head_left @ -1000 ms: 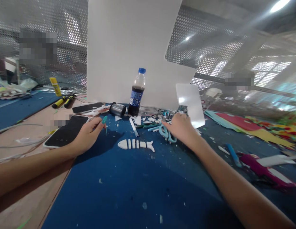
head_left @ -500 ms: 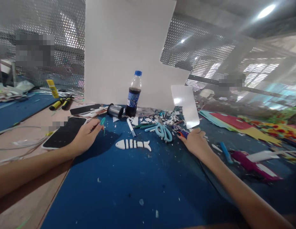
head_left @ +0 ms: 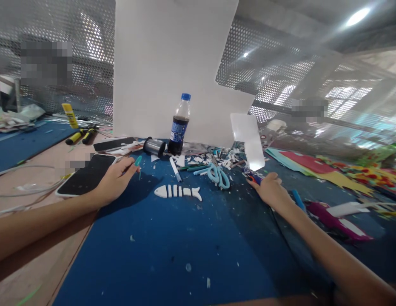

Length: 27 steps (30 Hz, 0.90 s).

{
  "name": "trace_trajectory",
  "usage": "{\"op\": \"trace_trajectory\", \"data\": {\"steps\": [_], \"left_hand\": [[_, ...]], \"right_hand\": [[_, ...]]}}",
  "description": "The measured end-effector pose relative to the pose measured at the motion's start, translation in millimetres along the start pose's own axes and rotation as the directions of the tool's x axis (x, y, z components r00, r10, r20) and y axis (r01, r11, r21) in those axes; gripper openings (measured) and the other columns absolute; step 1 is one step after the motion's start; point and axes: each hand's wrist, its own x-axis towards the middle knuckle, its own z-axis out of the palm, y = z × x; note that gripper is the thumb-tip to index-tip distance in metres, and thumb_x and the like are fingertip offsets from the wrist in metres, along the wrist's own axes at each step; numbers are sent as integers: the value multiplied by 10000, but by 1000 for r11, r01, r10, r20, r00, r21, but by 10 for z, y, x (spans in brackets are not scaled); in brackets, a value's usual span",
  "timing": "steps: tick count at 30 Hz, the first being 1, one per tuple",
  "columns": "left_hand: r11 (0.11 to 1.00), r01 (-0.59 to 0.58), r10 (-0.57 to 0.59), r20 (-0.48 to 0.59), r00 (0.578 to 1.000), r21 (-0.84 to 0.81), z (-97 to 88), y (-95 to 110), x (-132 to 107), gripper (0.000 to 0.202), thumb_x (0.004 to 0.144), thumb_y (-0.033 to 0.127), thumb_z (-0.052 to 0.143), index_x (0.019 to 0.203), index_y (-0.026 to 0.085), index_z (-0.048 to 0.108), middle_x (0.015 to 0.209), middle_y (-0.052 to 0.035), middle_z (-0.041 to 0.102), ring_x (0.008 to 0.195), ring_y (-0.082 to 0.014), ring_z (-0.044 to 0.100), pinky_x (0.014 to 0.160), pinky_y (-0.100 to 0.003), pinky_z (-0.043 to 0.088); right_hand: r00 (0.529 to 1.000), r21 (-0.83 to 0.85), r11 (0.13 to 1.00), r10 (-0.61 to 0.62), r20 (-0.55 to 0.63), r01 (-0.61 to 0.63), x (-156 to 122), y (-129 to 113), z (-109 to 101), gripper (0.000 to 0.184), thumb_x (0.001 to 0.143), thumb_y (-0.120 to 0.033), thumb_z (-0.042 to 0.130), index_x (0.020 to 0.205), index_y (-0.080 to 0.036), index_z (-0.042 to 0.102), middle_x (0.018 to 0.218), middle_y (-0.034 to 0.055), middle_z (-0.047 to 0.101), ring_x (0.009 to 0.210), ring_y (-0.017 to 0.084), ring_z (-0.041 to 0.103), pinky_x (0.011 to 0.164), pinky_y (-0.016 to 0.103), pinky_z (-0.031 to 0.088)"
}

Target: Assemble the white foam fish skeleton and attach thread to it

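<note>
- Left hand point(head_left: 119, 176): thumb and fingertip pinch a small teal piece point(head_left: 138, 161); a slackened pinch could drop it onto the tabletop point(head_left: 185, 242) below.
- Right hand point(head_left: 270, 187): fingers curl around a blue-and-orange tool point(head_left: 257, 179), partly hidden; a forward push could scatter the loose scraps point(head_left: 228, 161) beyond.
- White fish pieces point(head_left: 178, 191): set in a row between the hands, nearer the left, touching neither; being apparently loose, they could lose alignment under a brushing hand.
- Scissors point(head_left: 218, 176): left of the right hand; their handles could obstruct a leftward swing.
- Dark cable point(head_left: 282, 227): beneath the right forearm; a dragging arm could snag it.
</note>
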Motion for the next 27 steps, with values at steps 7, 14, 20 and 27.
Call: {"op": "trace_trajectory", "data": {"steps": [7, 14, 20, 27], "left_hand": [[999, -39, 39, 19, 999, 28, -1, -40, -4, 297, 898, 355, 363, 724, 178, 526, 692, 4, 556, 625, -130, 472, 589, -243, 356], [972, -230, 223, 103, 969, 58, -18, -8, -25, 281, 903, 300, 370, 670, 184, 476, 656, 3, 457, 670, -148, 437, 653, -267, 353], [918, -396, 388, 183, 903, 7, -41, 28, -49, 250, 902, 224, 344, 670, 190, 433, 674, -8, 477, 671, -149, 441, 635, -271, 357], [885, -464, 465, 129, 876, -36, -24, -75, -47, 219, 907, 195, 304, 762, 189, 468, 713, -27, 502, 710, -163, 453, 671, -301, 365]], "right_hand": [[993, -95, 995, -46, -105, 36, -283, -167, -306, 705, 850, -536, 456, 1097, 123, 428, 1026, 348, 499, 961, 480, 543, 724, 470, 440], [850, 64, 856, -496, -176, 513, -683, -704, -679, 342, 897, -415, 443, 882, -80, 511, 896, 180, 527, 870, 302, 493, 751, 386, 414], [475, 327, 364, -790, -388, 872, -1107, -1480, -949, 316, 956, -394, 317, 977, -145, 511, 959, 110, 558, 880, 241, 448, 831, 371, 391], [455, 443, 259, -784, -422, 858, -1143, -2130, -861, 509, 952, -490, 222, 797, -133, 550, 794, 122, 580, 794, 235, 460, 721, 348, 388]]}}
